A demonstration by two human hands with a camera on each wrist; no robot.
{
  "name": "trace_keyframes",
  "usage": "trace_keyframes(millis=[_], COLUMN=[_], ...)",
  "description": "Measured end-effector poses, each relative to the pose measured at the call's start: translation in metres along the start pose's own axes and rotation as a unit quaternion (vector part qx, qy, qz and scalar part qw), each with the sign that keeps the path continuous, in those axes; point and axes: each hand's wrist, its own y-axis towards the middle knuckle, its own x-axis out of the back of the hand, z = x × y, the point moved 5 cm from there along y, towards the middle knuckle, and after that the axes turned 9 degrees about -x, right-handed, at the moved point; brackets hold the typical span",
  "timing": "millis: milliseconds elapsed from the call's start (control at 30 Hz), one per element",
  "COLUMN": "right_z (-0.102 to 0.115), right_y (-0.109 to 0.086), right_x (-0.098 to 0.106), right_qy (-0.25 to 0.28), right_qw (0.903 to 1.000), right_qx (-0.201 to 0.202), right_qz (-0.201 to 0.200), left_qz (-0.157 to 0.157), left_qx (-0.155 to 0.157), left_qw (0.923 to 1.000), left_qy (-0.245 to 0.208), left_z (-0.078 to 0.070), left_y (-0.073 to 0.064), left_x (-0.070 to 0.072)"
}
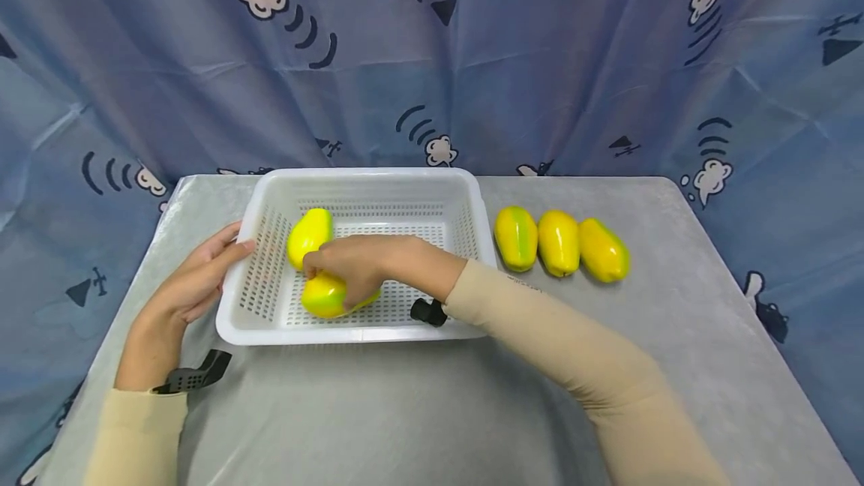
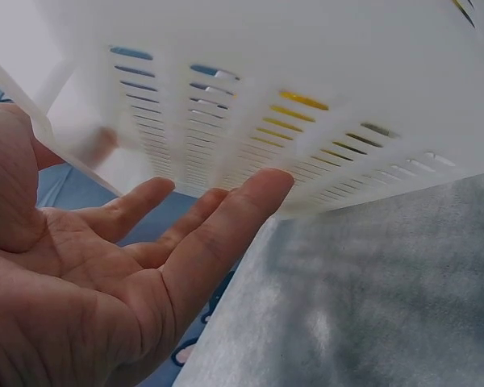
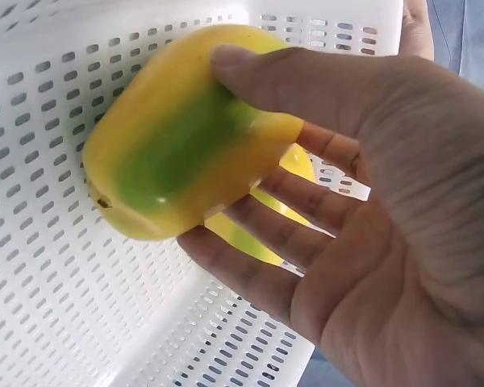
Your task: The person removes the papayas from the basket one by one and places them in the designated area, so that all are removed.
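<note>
A white perforated plastic basket [image 1: 364,334] stands at the left of the grey table. At its left end my left hand [image 1: 199,276] holds the rim, thumb at the edge and fingers against the outside wall, as the left wrist view shows. Inside the basket, my right hand [image 1: 358,265] grips a yellow-green papaya [image 3: 177,145], thumb on top and fingers round its side. Another papaya [image 1: 310,235] lies in the basket just behind it, partly hidden by the right hand in the right wrist view.
Three more papayas [image 1: 559,244] lie in a row on the table [image 1: 682,366], right of the basket. A blue patterned curtain [image 1: 540,58] hangs behind the table and along its sides. Wrist cameras [image 1: 428,312] sit on both arms.
</note>
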Motion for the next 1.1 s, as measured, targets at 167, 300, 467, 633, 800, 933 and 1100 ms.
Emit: trace_keyframes(millis=[167,300,467,633,800,933,1100], right_z=[-0.001,-0.001,0.000,0.000,-0.002,-0.004,-0.005], right_y=[0.001,0.001,-0.002,-0.006,-0.012,-0.017,-0.023], right_x=[-0.001,-0.004,-0.002,0.004,0.006,0.008,0.011], right_qy=[-0.004,-0.008,-0.021,-0.014,0.011,0.026,0.028], right_qw=[1.0000,0.9999,0.9997,0.9995,0.9987,0.9978,0.9969], right_qx=[-0.003,0.007,0.013,0.021,0.021,0.018,0.011], right_qz=[0.003,0.005,-0.001,-0.021,-0.045,-0.058,-0.073], left_qz=[0.003,0.000,-0.004,-0.008,-0.007,-0.008,-0.012], left_qx=[-0.008,-0.005,0.000,0.007,0.008,0.007,0.008], left_qw=[1.0000,1.0000,1.0000,0.9999,0.9999,0.9998,0.9998], left_qy=[-0.002,-0.006,0.004,0.011,0.010,0.015,0.011], left_z=[0.001,0.003,0.003,0.001,0.000,0.000,0.001], left_y=[0.001,0.000,0.000,0.002,0.002,0.003,0.002], left_x=[0.001,-0.001,0.000,0.001,0.002,0.003,0.003])
